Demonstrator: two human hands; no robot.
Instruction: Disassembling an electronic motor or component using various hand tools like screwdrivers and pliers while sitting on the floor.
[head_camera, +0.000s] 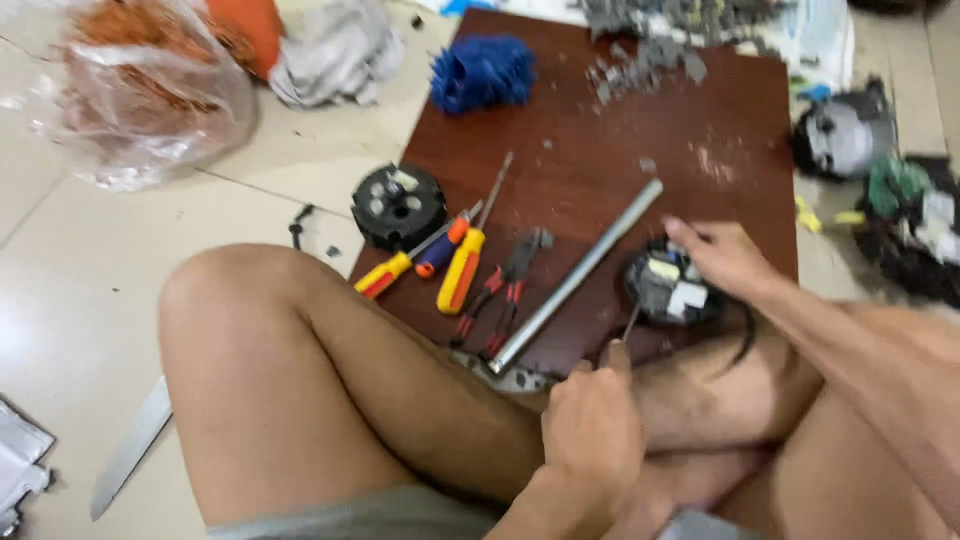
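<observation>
Your hands are both busy at the near right corner of the dark wooden board (600, 150) that serves as your surface on the tiled floor. Your left hand (592, 430) is clenched around the handle of a thin tool (631, 322), whose slim shaft rises from your fist and meets the near edge of a small round black part (672, 288). Your right hand (722, 255) lies over the far side of that part, fingers curled on its rim and grasping it; the part sits at the board's edge, just above your crossed leg, with pale and yellowish pieces showing inside it. A dark cable (745, 335) curves away from it over your thigh. Just left of the part a long grey metal rod (575, 278) lies diagonally across the board. Beside the rod lie red-handled pliers (497, 300), then a yellow-and-orange screwdriver (463, 265), then a second screwdriver (400, 265) with a yellow and blue handle. A round black housing (397, 205) rests at the board's left edge, near your raised knee. A blue bristly object (482, 72) sits at the far left corner, and grey fragments (645, 55) are scattered along the far edge. A knife blade (130, 450) lies on the floor to your left.
</observation>
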